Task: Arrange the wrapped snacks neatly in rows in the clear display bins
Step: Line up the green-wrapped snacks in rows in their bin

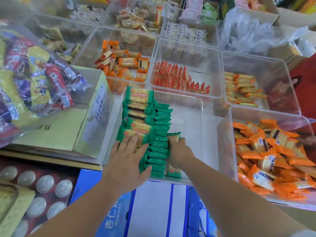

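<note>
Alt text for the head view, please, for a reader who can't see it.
A person's left hand presses flat on rows of green wrapped biscuits in a clear bin, while the right hand grips one green packet beside the rows. Around it stand more bins of red packets and orange packets.

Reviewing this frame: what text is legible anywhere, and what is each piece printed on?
"饼干", the end of a longer name, on the green snack packs.
"原味" on the cardboard box.
"杏仁" on the blue carton.
The box's side label and the orange packs are too blurred to read.
</note>
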Demonstrator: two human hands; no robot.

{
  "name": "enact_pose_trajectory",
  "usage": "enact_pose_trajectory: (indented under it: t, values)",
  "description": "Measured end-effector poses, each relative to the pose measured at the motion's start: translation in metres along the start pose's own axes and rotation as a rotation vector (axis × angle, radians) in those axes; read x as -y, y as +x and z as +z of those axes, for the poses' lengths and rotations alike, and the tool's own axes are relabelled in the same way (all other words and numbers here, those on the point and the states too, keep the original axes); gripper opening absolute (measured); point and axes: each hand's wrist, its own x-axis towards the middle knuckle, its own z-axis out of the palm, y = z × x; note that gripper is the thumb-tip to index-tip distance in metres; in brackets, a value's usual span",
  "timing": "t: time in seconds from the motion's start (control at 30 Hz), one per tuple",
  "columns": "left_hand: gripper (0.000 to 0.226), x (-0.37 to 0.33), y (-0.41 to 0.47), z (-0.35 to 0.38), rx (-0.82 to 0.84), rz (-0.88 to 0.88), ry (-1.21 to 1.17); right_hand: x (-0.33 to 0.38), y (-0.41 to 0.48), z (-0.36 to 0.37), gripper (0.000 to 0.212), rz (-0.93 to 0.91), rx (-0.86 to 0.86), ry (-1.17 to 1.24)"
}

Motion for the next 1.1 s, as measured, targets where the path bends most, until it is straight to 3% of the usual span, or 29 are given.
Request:
enact_pose_trajectory:
  t: [0.1,0.37,0.57,0.67,0.77,0.9,0.97,1.1]
  values:
    - [0.075,0.002,0.001,0.002,0.010,-0.001,0.009,0.001,-0.001,0.007,0.076,0.022,-0.039,0.014]
    - [0.075,0.004,0.001,0.005,-0.006,0.020,-0.023,0.000,-0.016,-0.007,0.068,0.023,-0.156,0.182]
    - [0.078,0.007,0.002,0.007,0.017,0.043,-0.022,-0.001,-0.046,-0.016,0.067,0.051,-0.054,0.238]
    - [0.076,0.007,0.002,0.007,0.010,0.050,-0.030,0.001,-0.052,-0.013,0.048,0.094,-0.025,0.339]
    - [0.076,0.007,0.002,0.008,0.017,0.058,-0.021,0.006,-0.054,-0.012,0.020,0.158,-0.054,0.592]
    - [0.077,0.008,0.002,0.007,0.020,0.054,-0.028,0.010,-0.054,-0.010,0.031,0.276,-0.141,0.644]
    - [0.077,0.007,0.003,0.007,0.020,0.053,-0.024,0.009,-0.050,-0.008,0.038,0.291,-0.151,0.464]
    - [0.074,0.005,0.003,0.008,0.019,0.040,-0.021,0.012,-0.039,0.000,0.086,0.315,-0.075,0.340]
